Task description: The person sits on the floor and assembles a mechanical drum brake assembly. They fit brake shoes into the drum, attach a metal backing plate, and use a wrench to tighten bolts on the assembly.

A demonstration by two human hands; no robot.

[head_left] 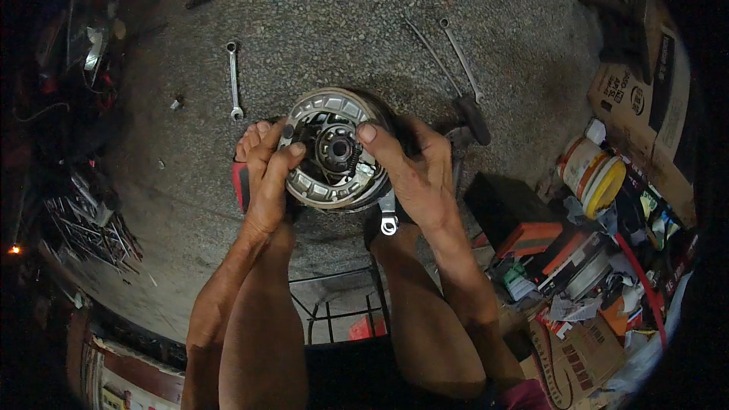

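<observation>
Between my knees I hold a round drum brake plate with its curved brake shoes facing up. A dark round hub and a small coil spring show in its middle. My left hand grips the left rim, thumb on the near-left shoe and fingers at the outer edge. My right hand is wrapped round the right side, thumb pressing on the upper right of the shoes; its other fingers are partly hidden. A metal lever arm with a holed end sticks out below the plate.
A combination wrench lies on the pebbled floor at the far left. Another wrench and a dark-handled tool lie at the far right. Cartons, a white-and-yellow bucket and clutter line the right; metal parts sit left.
</observation>
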